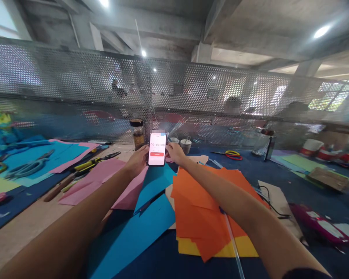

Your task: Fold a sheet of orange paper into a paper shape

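Note:
Upright at the far side of the table is a smartphone (157,149), its lit screen reading 00:00:00 above a red button. My left hand (137,160) grips its left edge. The fingers of my right hand (175,153) are closed at the opposite edge, partly hidden beside the phone. Beneath my arms lie blue paper (145,228), pink paper (99,176) and a stack of orange paper (200,209). Behind the phone stand a dark-lidded jar (138,135) and a small white cup (185,146).
Pliers (88,164) and blue-handled scissors (31,164) lie to the left. Red-and-yellow scissors (231,155) are at the back right. A glue gun stick-like clear tube (232,240) crosses the orange stack. A magenta tool (317,224) lies right. A perforated metal screen (174,89) bounds the back.

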The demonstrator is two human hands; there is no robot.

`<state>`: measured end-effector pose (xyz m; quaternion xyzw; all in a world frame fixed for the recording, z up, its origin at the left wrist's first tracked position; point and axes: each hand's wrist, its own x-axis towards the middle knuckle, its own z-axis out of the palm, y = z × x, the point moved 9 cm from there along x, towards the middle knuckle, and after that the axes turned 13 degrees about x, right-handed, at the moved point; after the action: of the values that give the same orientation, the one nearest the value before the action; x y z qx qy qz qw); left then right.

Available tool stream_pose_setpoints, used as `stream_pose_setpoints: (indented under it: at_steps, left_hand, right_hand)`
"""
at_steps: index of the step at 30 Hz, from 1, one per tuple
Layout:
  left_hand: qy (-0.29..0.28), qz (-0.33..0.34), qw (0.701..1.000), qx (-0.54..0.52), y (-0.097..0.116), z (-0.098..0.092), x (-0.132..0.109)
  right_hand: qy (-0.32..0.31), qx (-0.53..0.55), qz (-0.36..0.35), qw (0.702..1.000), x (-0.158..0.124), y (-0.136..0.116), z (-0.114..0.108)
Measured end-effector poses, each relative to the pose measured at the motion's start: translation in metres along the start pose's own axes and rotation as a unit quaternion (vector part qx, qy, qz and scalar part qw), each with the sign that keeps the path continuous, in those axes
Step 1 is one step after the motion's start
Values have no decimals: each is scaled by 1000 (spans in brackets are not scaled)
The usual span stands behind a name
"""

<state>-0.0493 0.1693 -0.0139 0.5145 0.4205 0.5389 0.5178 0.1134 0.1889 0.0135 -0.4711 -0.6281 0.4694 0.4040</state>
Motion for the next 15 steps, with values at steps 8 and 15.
stream_pose_setpoints:
  at_steps: [8,15]
  left_hand:
    - [20,-5,1000,-5,-3,-11,10]
    - [42,-5,999,-10,-7,-21,21]
  right_hand:
    - [-5,-4,-11,1000,18,7,9]
    - [-16,5,-24,1000,28,7,18]
